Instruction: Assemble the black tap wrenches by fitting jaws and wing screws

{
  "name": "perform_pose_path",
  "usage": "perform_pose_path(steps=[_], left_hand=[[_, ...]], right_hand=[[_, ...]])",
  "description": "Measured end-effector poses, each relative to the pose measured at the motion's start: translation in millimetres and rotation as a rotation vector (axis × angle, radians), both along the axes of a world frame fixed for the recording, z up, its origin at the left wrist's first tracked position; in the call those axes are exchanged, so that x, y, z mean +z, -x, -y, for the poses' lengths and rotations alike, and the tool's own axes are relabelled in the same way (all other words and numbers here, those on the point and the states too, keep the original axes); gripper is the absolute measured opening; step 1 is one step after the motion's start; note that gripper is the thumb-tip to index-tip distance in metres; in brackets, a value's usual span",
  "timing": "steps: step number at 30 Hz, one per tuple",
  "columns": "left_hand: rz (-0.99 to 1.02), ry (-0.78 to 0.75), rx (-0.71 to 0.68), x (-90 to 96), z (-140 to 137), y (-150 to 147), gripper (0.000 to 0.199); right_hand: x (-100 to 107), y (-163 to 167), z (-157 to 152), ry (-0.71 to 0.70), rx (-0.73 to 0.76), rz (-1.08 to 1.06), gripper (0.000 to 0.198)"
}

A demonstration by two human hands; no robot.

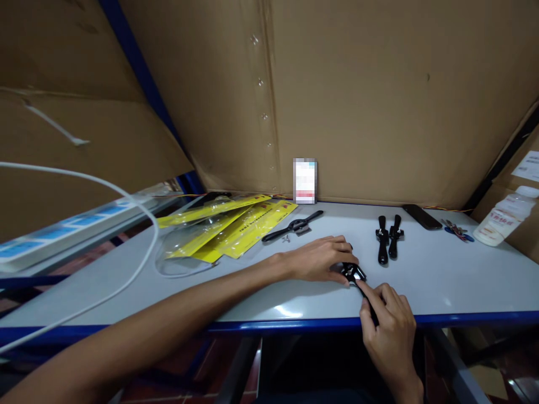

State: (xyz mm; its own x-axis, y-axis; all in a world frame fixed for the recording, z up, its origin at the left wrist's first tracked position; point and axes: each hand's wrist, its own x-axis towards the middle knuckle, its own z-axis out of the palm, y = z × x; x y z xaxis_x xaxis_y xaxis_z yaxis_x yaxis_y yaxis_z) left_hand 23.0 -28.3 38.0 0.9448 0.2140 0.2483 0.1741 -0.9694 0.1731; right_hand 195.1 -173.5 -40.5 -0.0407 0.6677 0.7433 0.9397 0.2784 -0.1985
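Observation:
A black spokeshave [352, 272] lies slantwise between my hands, close to the table's front edge. My left hand [322, 259] is closed around its far handle, thumb beside the metal middle. The near handle is in my right hand [389, 320], whose index finger reaches up along it toward the blade part. Fingers partly cover both handles. Beyond my left hand rests another spokeshave [298, 225], with a small silver wing screw [286, 238] beside it. To the right, two more spokeshaves [382, 240] lie side by side.
Yellow-carded clear plastic packages [240, 227] are heaped at left. A power strip [63, 230] and a looping white cable [151, 219] are further left. A phone [421, 216], keys [457, 230] and a white bottle [505, 219] stand or lie right. A card [305, 180] leans against the cardboard wall [357, 101].

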Motion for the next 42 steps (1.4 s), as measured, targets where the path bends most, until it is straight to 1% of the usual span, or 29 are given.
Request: perform_pose_path(steps=[9,16,23,31,42], left_hand=[[0.011,-0.02,-0.002,-0.9,0,0,0.036],[0.037,-0.039,-0.003,-5.0,-3,1,0.036],[-0.029,-0.013,0.009,0.3,0,3,0.047],[-0.067,-0.007,-0.02,6.0,-1,5,0.046],[-0.009,0.046,-0.045,0.1,-6,4,0.039]], right_hand=[[0,-1,0,-0.002,0.011,0.003,0.036],[0,0,0,-0.02,0.023,-0.004,0.036],[-1,-1,0,-0.009,0.019,0.001,0.035],[0,0,-1,-0.013,0.014,0.0,0.035],[-2,-2,0,-0.01,0.013,-0.003,0.037]])
